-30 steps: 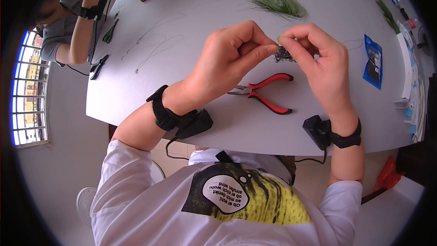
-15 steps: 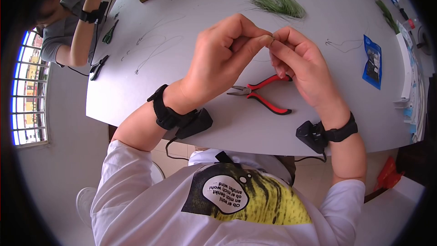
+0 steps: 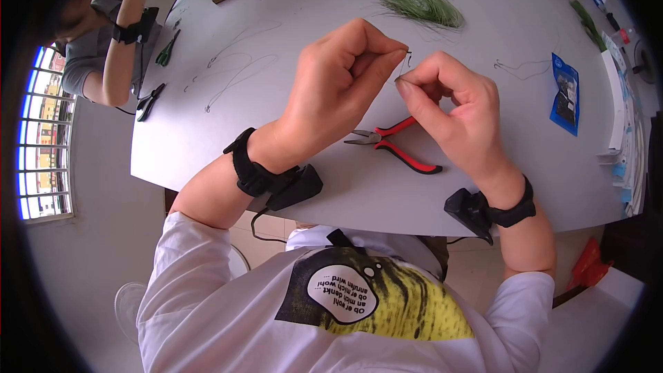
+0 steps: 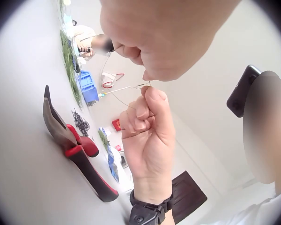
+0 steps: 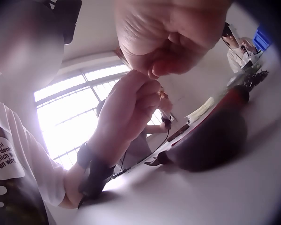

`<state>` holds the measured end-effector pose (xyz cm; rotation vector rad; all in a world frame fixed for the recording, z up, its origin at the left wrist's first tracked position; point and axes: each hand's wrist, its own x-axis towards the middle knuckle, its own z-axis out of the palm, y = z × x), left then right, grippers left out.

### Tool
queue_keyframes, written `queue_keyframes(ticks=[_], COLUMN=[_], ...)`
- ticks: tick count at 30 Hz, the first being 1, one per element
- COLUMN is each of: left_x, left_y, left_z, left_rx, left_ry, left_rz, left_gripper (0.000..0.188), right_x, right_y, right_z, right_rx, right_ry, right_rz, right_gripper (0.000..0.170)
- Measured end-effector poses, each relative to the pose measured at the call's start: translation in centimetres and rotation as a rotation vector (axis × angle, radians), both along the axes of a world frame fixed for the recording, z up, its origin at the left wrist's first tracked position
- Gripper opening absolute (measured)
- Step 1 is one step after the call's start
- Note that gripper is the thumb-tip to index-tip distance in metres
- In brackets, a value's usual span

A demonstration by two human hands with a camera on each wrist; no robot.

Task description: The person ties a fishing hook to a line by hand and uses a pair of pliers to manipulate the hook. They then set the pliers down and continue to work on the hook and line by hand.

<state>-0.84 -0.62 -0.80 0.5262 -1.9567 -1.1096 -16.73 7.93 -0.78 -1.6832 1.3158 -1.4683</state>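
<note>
In the head view my left hand (image 3: 338,83) pinches a small dark fishing hook (image 3: 409,60) between thumb and forefinger, its bend jutting out past the fingertips. Just below and to the right, my right hand (image 3: 459,107) has thumb and forefinger pinched together on a thin line, hard to make out. A curved stretch of that fine line (image 4: 124,102) shows beside the right fingers in the left wrist view. Needle-nose pliers (image 3: 397,152) with red and black handles lie on the table under the hands. A heap of black hooks (image 4: 80,123) lies beyond the pliers, hidden by my right hand in the head view.
A bundle of green strands (image 3: 414,0) lies at the table's far side. Hooks on thin line (image 3: 228,90) are spread to the left, near two more pliers (image 3: 150,102). A blue packet (image 3: 566,93) lies at right. Another person (image 3: 114,48) sits at the left.
My right hand left the spot over the hook heap and met the left fingertips. Now it has drawn slightly down, and a hook shows at the left fingertips.
</note>
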Motion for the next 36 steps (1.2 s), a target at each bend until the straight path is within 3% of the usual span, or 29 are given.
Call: queue_keyframes(ticks=[4,7,14,23,25,29,32,34,35,36], left_x=[-0.2,-0.1,-0.2,-0.1,-0.1,0.1,-0.1,-0.3,-0.2,0.0], left_y=[-0.4,-0.2,-0.2,-0.3,-0.3,-0.4,-0.2,0.0,-0.2,-0.6], left_z=[-0.2,0.6,0.5,0.5,0.5,0.4,0.0,0.1,0.2,0.4], left_rx=[-0.215,-0.236,-0.298,-0.358,-0.404,-0.399,-0.191,0.186,0.185,0.368], left_ry=[-0.05,-0.122,-0.134,-0.119,-0.088,-0.059,0.036,0.169,0.17,0.181], left_rz=[0.024,0.019,-0.008,-0.022,-0.004,-0.02,-0.089,-0.093,-0.092,-0.089], left_gripper=[0.003,0.006,0.009,0.012,0.011,0.009,0.006,0.011,0.011,0.013], right_x=[-0.2,-0.8,-1.6,-1.7,-1.8,-1.8,-1.2,-0.7,-0.6,-0.5], right_y=[0.4,0.3,-0.2,-0.4,-0.4,-0.5,-0.6,-0.6,-0.5,-0.5], right_z=[1.1,1.2,0.8,0.2,0.6,0.4,0.1,-0.6,-1.0,-1.3], right_rx=[-0.13,-0.178,-0.257,0.026,0.247,0.461,0.562,0.535,0.535,0.464], right_ry=[0.194,0.282,0.285,-0.04,-0.18,-0.356,-0.355,-0.27,-0.27,-0.187], right_rz=[-0.123,-0.188,-0.225,-0.1,0.006,0.167,0.228,0.228,0.228,0.209], right_gripper=[0.006,0.007,0.007,0.009,0.014,0.017,0.015,0.016,0.016,0.014])
